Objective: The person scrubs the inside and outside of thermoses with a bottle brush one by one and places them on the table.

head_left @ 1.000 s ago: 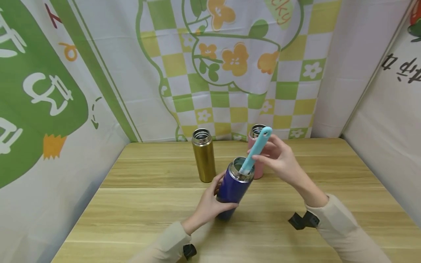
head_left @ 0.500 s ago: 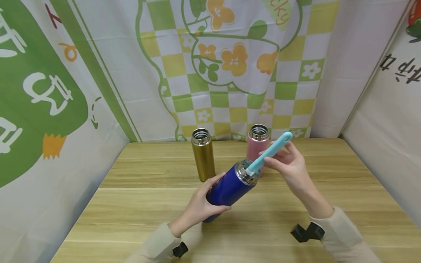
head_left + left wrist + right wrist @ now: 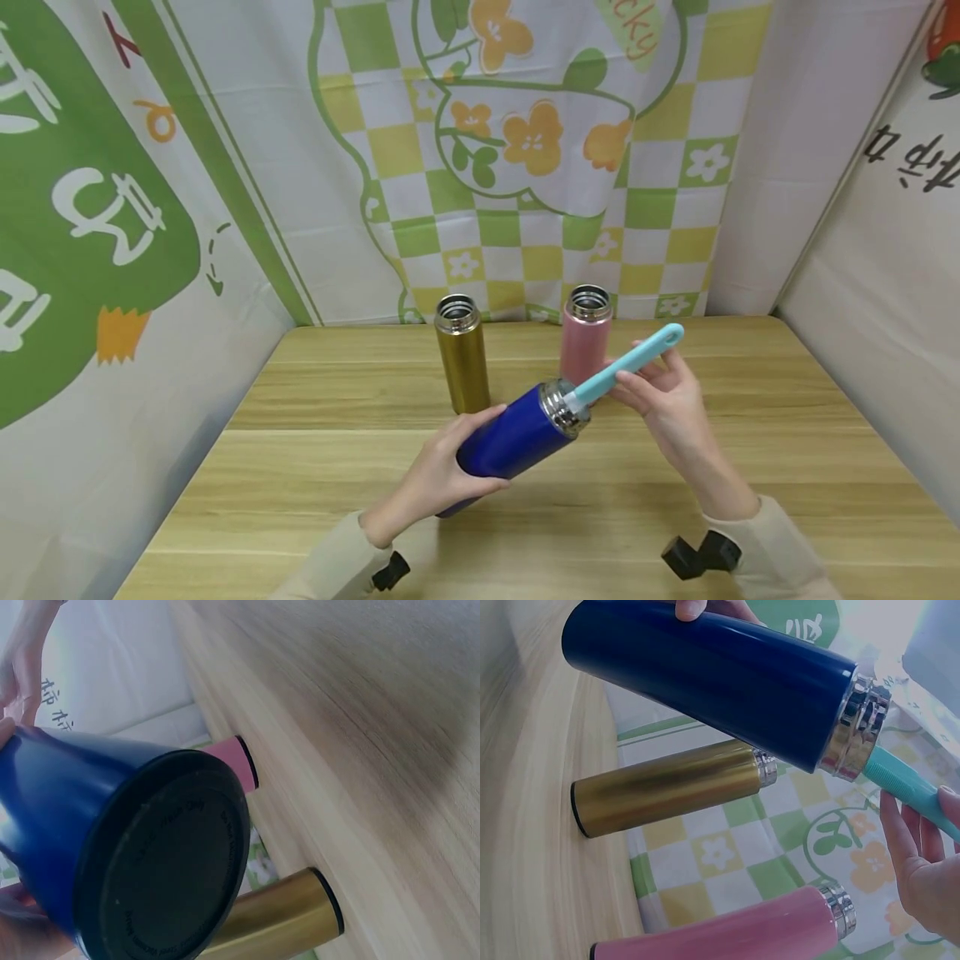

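The left hand [image 3: 442, 471] grips the body of the blue bottle [image 3: 517, 437], its thumb lying along the near side and the other fingers going round the far side. The right hand [image 3: 678, 408] pinches the turquoise handle [image 3: 630, 362] between thumb and fingers. Both wrists carry a small black device [image 3: 392, 572], and the sleeves [image 3: 783, 546] are beige.

The blue bottle is tilted, with its open silver mouth [image 3: 564, 408] leaning toward the right hand. Its dark base [image 3: 176, 859], which the left wrist view shows in full, is held above the table [image 3: 600, 533] and does not touch it. Some letters are on this base, but they are too faint for reading. The lower end of the turquoise handle enters the mouth of the blue bottle; the part inside is hidden. The upper end, with a small hole, points up and to the right.

Farther away, two more bottles stand upright on the wooden table, both with open mouths: the gold bottle [image 3: 465, 367] on the left, and the pink bottle [image 3: 585, 342] on the right, apart from it. Behind the table hangs a cloth [image 3: 502, 225] with green and yellow checks and orange flowers.
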The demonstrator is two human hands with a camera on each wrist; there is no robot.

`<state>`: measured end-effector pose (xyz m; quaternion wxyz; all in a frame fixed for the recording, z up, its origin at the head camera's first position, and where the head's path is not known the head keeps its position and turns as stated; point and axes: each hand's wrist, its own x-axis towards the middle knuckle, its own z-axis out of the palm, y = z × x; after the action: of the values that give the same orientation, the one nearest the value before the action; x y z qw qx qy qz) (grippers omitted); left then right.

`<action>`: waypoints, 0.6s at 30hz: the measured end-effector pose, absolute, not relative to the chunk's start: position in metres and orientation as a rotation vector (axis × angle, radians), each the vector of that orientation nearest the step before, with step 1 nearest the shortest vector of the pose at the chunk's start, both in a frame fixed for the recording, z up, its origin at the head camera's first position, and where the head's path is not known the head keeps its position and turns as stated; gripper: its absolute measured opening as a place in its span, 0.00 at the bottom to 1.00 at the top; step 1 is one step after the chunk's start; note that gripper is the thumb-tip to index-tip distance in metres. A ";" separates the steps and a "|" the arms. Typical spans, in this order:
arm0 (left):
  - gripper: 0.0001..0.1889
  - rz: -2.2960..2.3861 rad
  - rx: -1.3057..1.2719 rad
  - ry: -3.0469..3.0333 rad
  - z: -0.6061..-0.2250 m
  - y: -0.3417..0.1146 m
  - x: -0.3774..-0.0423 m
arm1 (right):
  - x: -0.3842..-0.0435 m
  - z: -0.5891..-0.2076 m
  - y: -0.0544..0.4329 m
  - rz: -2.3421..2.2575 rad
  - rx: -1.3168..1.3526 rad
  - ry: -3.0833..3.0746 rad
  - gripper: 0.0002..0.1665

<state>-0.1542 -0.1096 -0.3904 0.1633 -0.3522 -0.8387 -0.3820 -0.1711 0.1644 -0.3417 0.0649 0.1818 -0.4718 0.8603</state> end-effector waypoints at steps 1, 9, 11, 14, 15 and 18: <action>0.44 -1.077 -1.013 -2.394 -0.390 -0.110 -0.154 | -0.171 -0.343 0.165 2.603 0.534 -1.411 0.22; 0.42 -1.018 -1.015 -2.449 -0.389 -0.116 -0.152 | -0.171 -0.346 0.177 2.617 0.526 -1.200 0.21; 0.42 -1.003 -1.006 -2.458 -0.390 -0.118 -0.151 | -0.171 -0.345 0.181 2.617 0.542 -1.142 0.20; 0.42 -0.981 -1.001 -2.460 -0.390 -0.120 -0.151 | -0.170 -0.342 0.187 2.615 0.547 -1.109 0.20; 0.42 -0.978 -1.001 -2.461 -0.389 -0.120 -0.151 | -0.170 -0.341 0.189 2.614 0.545 -1.100 0.20; 0.42 -0.971 -1.021 -2.468 -0.387 -0.121 -0.151 | -0.168 -0.339 0.195 2.634 0.555 -1.071 0.20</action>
<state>-0.1506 -0.1205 -0.3874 0.1493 -0.3552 -0.8587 -0.3380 -0.1683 0.1947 -0.3391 0.1218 0.1902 -0.3669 0.9024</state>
